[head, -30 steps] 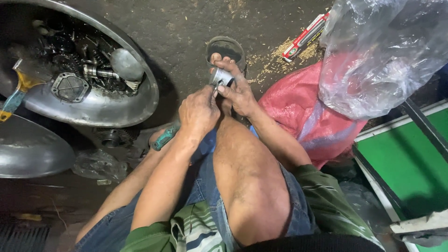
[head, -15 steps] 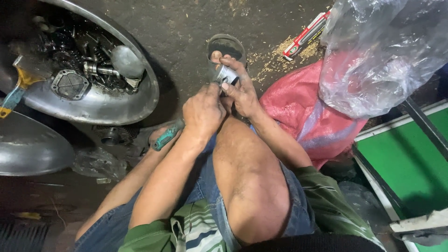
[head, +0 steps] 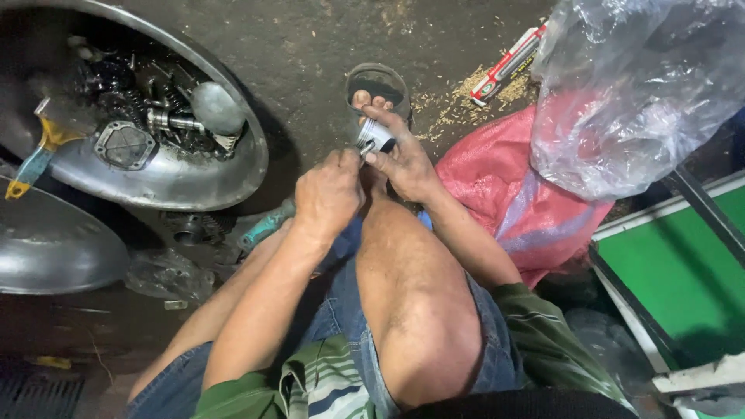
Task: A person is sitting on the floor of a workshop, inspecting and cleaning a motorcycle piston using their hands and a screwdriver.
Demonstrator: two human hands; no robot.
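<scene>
My right hand (head: pixel 403 159) grips a small shiny metal cylinder (head: pixel 373 136), like a piston, just above my raised knee. Fingers wrap its top and side. My left hand (head: pixel 330 192) is closed beside it, fingertips touching the cylinder's lower edge; what it holds, if anything, is hidden. Both hands are grimy. My foot in a dark sandal (head: pixel 378 84) rests on the dirty floor right behind the hands.
A big metal basin (head: pixel 182 182) of oily engine parts sits at the left, a second basin (head: pixel 54 248) below it. A green-handled tool (head: pixel 266 225) lies under my left arm. Red sack (head: pixel 504 198), clear plastic bag (head: pixel 636 101), red-white tool (head: pixel 508 64) and a green board (head: pixel 683 271) are at right.
Both hands have stayed together at the cylinder and shifted slightly; my left hand has closed in nearer to it. Nothing else has moved.
</scene>
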